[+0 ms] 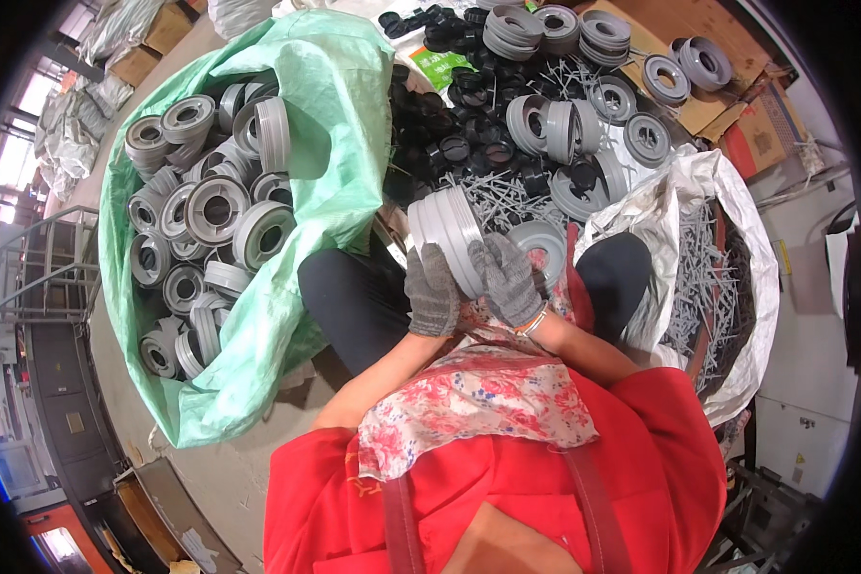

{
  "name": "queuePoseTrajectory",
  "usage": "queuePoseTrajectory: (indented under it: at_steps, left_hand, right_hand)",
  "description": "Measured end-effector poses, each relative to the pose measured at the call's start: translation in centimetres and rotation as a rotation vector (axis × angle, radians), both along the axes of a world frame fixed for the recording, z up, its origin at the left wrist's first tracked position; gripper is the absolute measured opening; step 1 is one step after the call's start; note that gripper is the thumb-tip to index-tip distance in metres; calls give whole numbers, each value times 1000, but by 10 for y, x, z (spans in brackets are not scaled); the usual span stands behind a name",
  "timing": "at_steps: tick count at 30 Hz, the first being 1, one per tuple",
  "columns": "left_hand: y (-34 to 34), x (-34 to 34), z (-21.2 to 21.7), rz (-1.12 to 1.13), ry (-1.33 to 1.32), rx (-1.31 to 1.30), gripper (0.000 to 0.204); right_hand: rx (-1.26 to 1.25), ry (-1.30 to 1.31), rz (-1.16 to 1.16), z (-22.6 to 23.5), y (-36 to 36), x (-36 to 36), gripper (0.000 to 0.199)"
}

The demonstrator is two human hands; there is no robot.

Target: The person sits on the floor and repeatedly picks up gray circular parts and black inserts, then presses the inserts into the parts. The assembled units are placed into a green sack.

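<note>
Gripping a stack of grey spool halves (447,232) above the lap, the gloved left hand (432,290) and right hand (509,280) both clench their fingers on it. A green sack (340,143) of grey spools stands left on the concrete floor (230,478); a white sack (727,277) of grey rods stands right, with black rings (459,134) piled ahead.

Grey spools (447,234), grey knit gloves (432,290), green sack (340,124), red/floral apron (478,402), blk caps (469,124).

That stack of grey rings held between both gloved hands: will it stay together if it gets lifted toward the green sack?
The stack of grey rings is probably loose pieces: only the left hand and right hand press it together, so it may fan apart. The rings look like rigid moulded plastic, likely light. Being round, any dropped ring would probably roll.
</note>
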State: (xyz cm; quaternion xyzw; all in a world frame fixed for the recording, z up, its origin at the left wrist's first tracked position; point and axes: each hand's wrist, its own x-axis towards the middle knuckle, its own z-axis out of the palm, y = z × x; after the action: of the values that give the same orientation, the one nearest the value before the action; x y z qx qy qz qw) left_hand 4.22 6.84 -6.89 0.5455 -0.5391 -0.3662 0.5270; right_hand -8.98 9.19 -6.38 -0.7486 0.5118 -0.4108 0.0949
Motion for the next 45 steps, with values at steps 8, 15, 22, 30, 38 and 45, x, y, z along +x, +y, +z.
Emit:
queuePoseTrajectory:
  at_steps: [8, 15, 22, 30, 38, 45]
  left_hand:
    - [12, 1, 16, -121, -75, -91, 48]
    - [-16, 6, 23, -183, 862, 678, 60]
    - [-34, 11, 21, -170, 420, 667, 55]
    - [-14, 23, -3, -115, -330, -62, 43]
    - [-22, 24, -3, -117, -137, 55, 43]
    - [-16, 20, 16, -175, -171, 46, 41]
  right_hand:
    - [32, -198, -64, 13, -34, -2, 24]
    - [-93, 119, 62, -6, -29, -12, 25]
    - [-164, 408, 39, -27, -10, -7, 43]
    - [-85, 217, -2, -7, -19, -2, 32]
    - [-39, -153, -52, 9, -25, 16, 16]
    - [156, -186, -70, 11, -33, 4, 21]
